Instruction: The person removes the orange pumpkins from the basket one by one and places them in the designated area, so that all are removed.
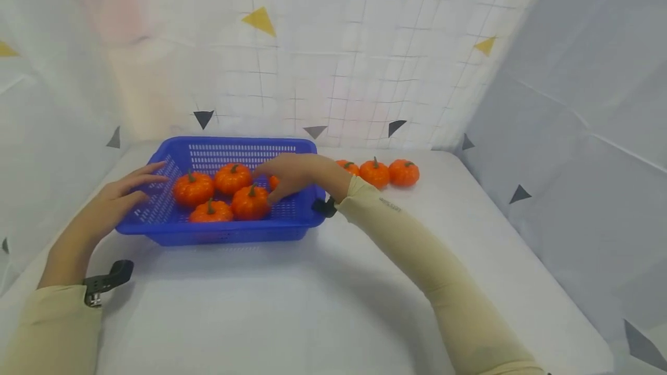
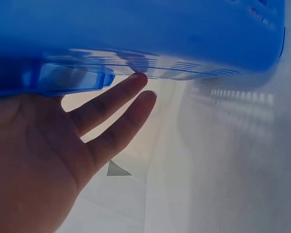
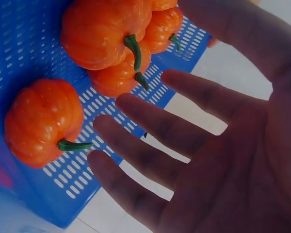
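Note:
Several small orange pumpkins [image 1: 251, 202] with green stems sit inside a blue slotted plastic basket [image 1: 219, 228]. My right hand [image 1: 293, 172] is over the basket's right part with fingers spread and nothing held. One pumpkin [image 1: 274, 182] is partly hidden behind it. In the right wrist view, the fingers reach out almost straight, close to the pumpkins [image 3: 44, 124]. At the basket's left rim is my left hand [image 1: 116, 198], its fingers extended over the edge. From the left wrist, two fingers [image 2: 119, 126] lie straight beside the basket's outer wall [image 2: 136, 29]; whether they touch it I cannot tell.
Three more pumpkins [image 1: 374, 173] stand in a row on the white table [image 1: 375, 282], right of the basket; my right forearm partly covers the nearest one. White sheeting [image 1: 323, 74] with coloured triangles hangs behind the table, and grey sheeting [image 1: 589, 132] bounds the right side.

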`<action>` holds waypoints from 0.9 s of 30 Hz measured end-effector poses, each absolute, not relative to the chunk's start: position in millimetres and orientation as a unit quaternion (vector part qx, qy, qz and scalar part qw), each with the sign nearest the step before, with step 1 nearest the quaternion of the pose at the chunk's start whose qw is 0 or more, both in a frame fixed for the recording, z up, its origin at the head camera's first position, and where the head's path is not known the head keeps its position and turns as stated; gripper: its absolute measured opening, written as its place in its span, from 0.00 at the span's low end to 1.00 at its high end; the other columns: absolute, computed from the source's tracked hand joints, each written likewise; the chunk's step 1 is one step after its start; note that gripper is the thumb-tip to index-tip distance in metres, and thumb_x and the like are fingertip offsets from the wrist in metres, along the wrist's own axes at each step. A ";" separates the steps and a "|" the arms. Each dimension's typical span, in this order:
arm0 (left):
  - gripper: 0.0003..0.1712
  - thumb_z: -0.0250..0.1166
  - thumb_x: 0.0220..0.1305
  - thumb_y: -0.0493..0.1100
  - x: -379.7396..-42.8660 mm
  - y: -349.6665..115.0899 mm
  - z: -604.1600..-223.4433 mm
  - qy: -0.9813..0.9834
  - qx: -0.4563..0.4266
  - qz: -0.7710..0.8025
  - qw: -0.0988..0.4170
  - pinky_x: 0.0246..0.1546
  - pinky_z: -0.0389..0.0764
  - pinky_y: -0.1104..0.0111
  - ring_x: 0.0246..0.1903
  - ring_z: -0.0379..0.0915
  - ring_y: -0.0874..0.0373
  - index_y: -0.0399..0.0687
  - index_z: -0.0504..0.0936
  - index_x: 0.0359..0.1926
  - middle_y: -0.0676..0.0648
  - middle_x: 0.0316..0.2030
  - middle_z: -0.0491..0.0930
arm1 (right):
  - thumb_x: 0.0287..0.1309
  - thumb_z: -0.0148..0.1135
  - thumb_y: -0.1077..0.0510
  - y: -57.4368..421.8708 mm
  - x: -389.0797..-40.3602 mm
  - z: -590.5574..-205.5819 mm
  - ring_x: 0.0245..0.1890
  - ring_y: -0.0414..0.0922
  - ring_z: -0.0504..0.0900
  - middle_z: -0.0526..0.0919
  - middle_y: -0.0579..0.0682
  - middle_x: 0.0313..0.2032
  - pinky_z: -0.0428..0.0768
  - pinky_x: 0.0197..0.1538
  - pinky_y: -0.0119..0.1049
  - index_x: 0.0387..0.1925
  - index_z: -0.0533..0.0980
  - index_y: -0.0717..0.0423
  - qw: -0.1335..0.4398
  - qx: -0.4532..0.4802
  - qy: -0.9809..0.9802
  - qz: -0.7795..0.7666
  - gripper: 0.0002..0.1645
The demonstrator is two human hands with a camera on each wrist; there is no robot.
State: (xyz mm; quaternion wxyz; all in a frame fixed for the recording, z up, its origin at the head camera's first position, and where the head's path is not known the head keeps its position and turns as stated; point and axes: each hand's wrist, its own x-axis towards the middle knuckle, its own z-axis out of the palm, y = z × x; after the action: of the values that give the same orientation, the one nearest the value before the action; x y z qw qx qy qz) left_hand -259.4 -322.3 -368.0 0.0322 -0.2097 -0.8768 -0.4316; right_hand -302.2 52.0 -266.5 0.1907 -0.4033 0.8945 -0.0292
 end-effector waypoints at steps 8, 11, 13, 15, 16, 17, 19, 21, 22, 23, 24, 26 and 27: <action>0.24 0.47 0.79 0.32 -260.2 -319.5 -366.9 -0.876 -0.214 -0.431 0.028 0.66 0.42 0.23 0.78 0.35 0.32 0.34 0.71 0.71 0.38 0.81 0.50 | 0.65 0.73 0.54 36.0 -311.7 -261.0 0.72 0.47 0.65 0.70 0.45 0.73 0.64 0.74 0.46 0.78 0.66 0.42 0.219 -0.392 0.893 -0.035 0.44; 0.23 0.47 0.79 0.32 -260.2 -319.6 -367.4 -0.879 -0.211 -0.426 0.027 0.65 0.40 0.23 0.78 0.35 0.31 0.34 0.71 0.71 0.38 0.81 0.50 | 0.63 0.73 0.58 31.7 -318.1 -266.1 0.73 0.48 0.65 0.71 0.44 0.72 0.66 0.73 0.45 0.77 0.68 0.38 0.235 -0.391 0.887 -0.066 0.43; 0.23 0.48 0.79 0.32 -260.0 -319.6 -367.5 -0.881 -0.209 -0.424 0.026 0.65 0.41 0.22 0.78 0.35 0.30 0.33 0.71 0.71 0.37 0.80 0.49 | 0.62 0.74 0.59 29.5 -322.8 -269.9 0.72 0.48 0.65 0.71 0.45 0.71 0.67 0.72 0.43 0.75 0.70 0.38 0.249 -0.389 0.883 -0.082 0.42; 0.23 0.48 0.79 0.33 -259.9 -319.8 -367.7 -0.883 -0.207 -0.421 0.027 0.64 0.41 0.22 0.77 0.35 0.30 0.34 0.71 0.71 0.37 0.80 0.50 | 0.62 0.74 0.60 27.6 -327.6 -273.9 0.70 0.47 0.67 0.72 0.46 0.70 0.68 0.71 0.42 0.74 0.72 0.39 0.260 -0.387 0.879 -0.094 0.41; 0.23 0.48 0.79 0.33 -259.9 -320.2 -367.8 -0.883 -0.208 -0.419 0.029 0.64 0.41 0.22 0.77 0.35 0.30 0.34 0.71 0.70 0.37 0.80 0.50 | 0.62 0.73 0.60 26.7 -329.8 -275.9 0.69 0.47 0.68 0.73 0.46 0.69 0.68 0.70 0.42 0.74 0.72 0.39 0.264 -0.388 0.878 -0.098 0.40; 0.23 0.48 0.79 0.33 -259.9 -320.7 -367.9 -0.883 -0.209 -0.419 0.030 0.64 0.41 0.22 0.77 0.35 0.30 0.34 0.71 0.70 0.37 0.80 0.50 | 0.62 0.74 0.60 25.7 -331.8 -277.8 0.69 0.47 0.68 0.73 0.46 0.68 0.68 0.71 0.41 0.73 0.73 0.39 0.267 -0.387 0.877 -0.101 0.40; 0.23 0.48 0.79 0.33 -260.4 -322.1 -368.5 -0.882 -0.214 -0.419 0.035 0.65 0.41 0.22 0.77 0.35 0.30 0.34 0.72 0.70 0.38 0.81 0.50 | 0.62 0.74 0.60 23.6 -335.1 -282.1 0.69 0.46 0.68 0.73 0.45 0.68 0.67 0.71 0.41 0.73 0.72 0.40 0.273 -0.381 0.877 -0.104 0.40; 0.23 0.49 0.79 0.33 -260.7 -323.1 -368.9 -0.880 -0.216 -0.420 0.039 0.65 0.40 0.23 0.78 0.36 0.31 0.35 0.72 0.70 0.40 0.81 0.51 | 0.61 0.74 0.60 21.5 -336.6 -286.2 0.70 0.45 0.66 0.72 0.43 0.69 0.66 0.72 0.40 0.74 0.72 0.39 0.277 -0.371 0.881 -0.101 0.41; 0.23 0.49 0.80 0.33 -261.1 -323.5 -369.2 -0.880 -0.218 -0.420 0.041 0.65 0.40 0.23 0.78 0.36 0.31 0.35 0.72 0.70 0.41 0.81 0.51 | 0.62 0.74 0.60 20.4 -336.8 -288.4 0.71 0.45 0.65 0.72 0.42 0.69 0.66 0.72 0.40 0.74 0.72 0.38 0.278 -0.366 0.883 -0.100 0.41; 0.23 0.49 0.80 0.33 -261.3 -323.6 -369.4 -0.880 -0.217 -0.421 0.041 0.66 0.40 0.23 0.78 0.36 0.32 0.36 0.72 0.70 0.42 0.81 0.51 | 0.61 0.74 0.60 19.3 -336.3 -290.5 0.71 0.45 0.65 0.71 0.41 0.70 0.65 0.72 0.41 0.74 0.71 0.38 0.283 -0.356 0.885 -0.101 0.42; 0.23 0.49 0.79 0.33 -261.3 -323.6 -369.8 -0.879 -0.216 -0.423 0.040 0.66 0.40 0.23 0.78 0.36 0.33 0.36 0.72 0.71 0.42 0.81 0.52 | 0.61 0.75 0.59 18.3 -335.2 -292.6 0.70 0.44 0.64 0.70 0.40 0.71 0.65 0.73 0.41 0.75 0.70 0.36 0.291 -0.342 0.888 -0.102 0.43; 0.23 0.49 0.79 0.34 -261.1 -323.7 -370.6 -0.878 -0.218 -0.425 0.038 0.66 0.40 0.23 0.79 0.35 0.34 0.37 0.72 0.71 0.43 0.81 0.52 | 0.60 0.76 0.57 16.1 -332.6 -296.5 0.69 0.43 0.64 0.69 0.38 0.71 0.64 0.73 0.43 0.76 0.69 0.32 0.301 -0.316 0.894 -0.101 0.45; 0.23 0.49 0.79 0.34 -261.0 -323.9 -370.8 -0.876 -0.219 -0.428 0.037 0.66 0.40 0.23 0.79 0.35 0.35 0.37 0.72 0.71 0.44 0.81 0.52 | 0.60 0.76 0.56 15.0 -331.6 -298.5 0.68 0.42 0.64 0.68 0.38 0.72 0.64 0.73 0.44 0.76 0.67 0.30 0.305 -0.307 0.896 -0.100 0.47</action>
State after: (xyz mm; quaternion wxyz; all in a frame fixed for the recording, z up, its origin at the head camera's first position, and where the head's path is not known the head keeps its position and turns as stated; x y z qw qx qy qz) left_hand -261.0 -323.9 -370.8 0.0372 -0.2190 -0.8761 -0.4280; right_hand -331.6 15.0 -298.5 0.3054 -0.3069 0.8958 -0.1003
